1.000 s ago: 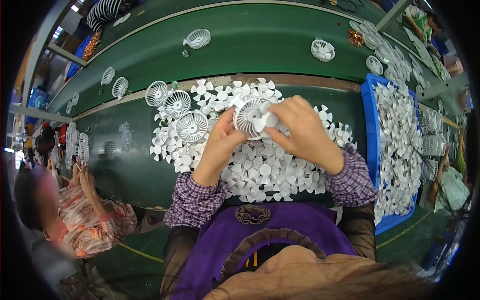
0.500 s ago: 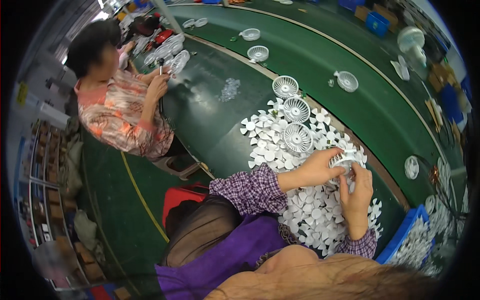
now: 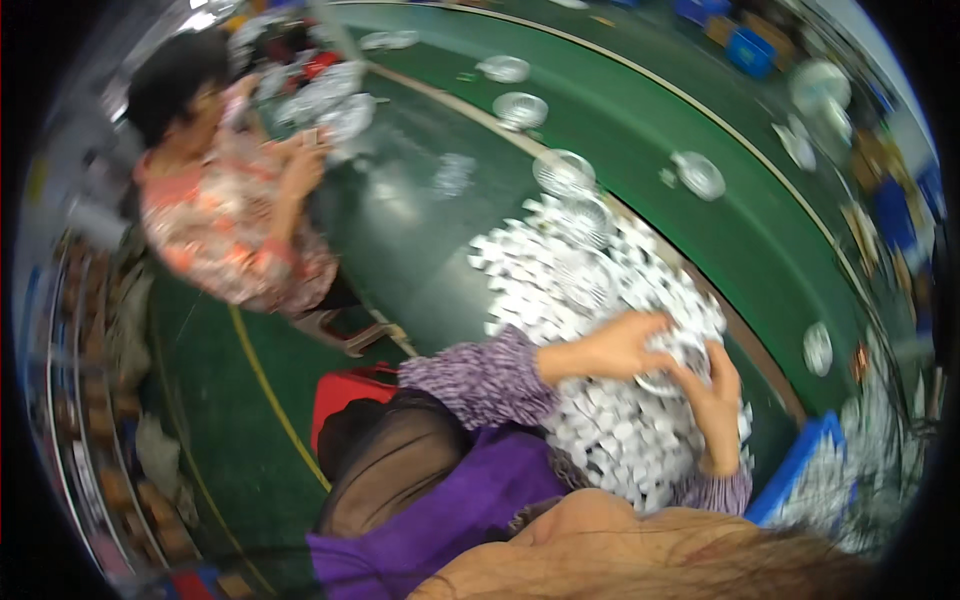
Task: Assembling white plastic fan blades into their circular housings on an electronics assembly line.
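Note:
Over a heap of small white fan blades (image 3: 628, 448), I hold a round white fan housing (image 3: 688, 358) between my two hands. My left hand (image 3: 622, 346) grips its left side, fingers and thumb closed on the rim. Curved around the right side, my right hand (image 3: 714, 396) has its thumb and fingers on the same part. Motion blur hides the fine detail inside the housing. Just beyond my left hand, more round slatted fan housings, one of them a near housing (image 3: 584, 280), lie in a row on the blades.
A green conveyor belt (image 3: 630, 130) carrying several housings runs along the far side. At right stands a blue bin (image 3: 800, 470) of pale parts. To the left a co-worker (image 3: 235, 215) in a patterned top works at the same table, near a red stool (image 3: 345, 395).
The whole view has shifted slightly and blurred. The housing in my hands has come a little lower and nearer to me, and its angle appears changed.

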Action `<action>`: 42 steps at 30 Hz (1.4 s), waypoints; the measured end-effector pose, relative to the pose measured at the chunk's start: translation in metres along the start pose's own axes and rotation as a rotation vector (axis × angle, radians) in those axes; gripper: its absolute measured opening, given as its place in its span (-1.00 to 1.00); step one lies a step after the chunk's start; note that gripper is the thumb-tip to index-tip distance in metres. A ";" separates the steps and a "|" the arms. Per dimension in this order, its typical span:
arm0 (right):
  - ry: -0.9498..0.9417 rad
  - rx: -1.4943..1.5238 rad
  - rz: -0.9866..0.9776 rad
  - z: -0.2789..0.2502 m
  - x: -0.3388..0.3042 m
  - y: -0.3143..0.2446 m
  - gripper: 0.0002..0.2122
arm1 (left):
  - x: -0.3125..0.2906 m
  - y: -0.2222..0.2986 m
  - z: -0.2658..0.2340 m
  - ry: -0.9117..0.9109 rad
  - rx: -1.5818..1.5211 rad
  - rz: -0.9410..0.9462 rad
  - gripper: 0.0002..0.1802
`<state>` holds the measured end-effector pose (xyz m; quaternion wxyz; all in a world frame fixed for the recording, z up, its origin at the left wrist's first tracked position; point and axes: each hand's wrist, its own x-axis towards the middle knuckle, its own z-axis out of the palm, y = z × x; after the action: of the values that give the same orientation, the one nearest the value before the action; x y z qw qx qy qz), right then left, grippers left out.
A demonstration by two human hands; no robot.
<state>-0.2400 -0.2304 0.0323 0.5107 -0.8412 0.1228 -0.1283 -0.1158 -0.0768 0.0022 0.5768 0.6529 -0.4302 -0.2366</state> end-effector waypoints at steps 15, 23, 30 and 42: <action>0.520 0.455 0.382 -0.131 0.062 0.127 -0.80 | -0.082 0.007 -0.090 -0.366 -0.267 -0.706 -0.77; 0.343 0.079 0.429 -0.151 0.048 0.108 -0.66 | -0.147 -0.018 -0.079 -0.472 -0.237 -1.018 -0.79; 0.393 -0.404 0.143 -0.161 -0.087 0.041 -0.66 | -0.100 -0.036 -0.046 -0.634 -0.224 -0.822 -0.73; 0.979 -0.696 0.529 -0.010 -0.263 0.104 -0.41 | -0.100 -0.024 -0.017 -0.822 -0.121 -0.706 -0.74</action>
<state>-0.4972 -0.1965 -0.0795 0.1082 -0.7431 0.5781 -0.3193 -0.1471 0.0156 -0.0356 0.2830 0.5771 -0.3606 -0.6760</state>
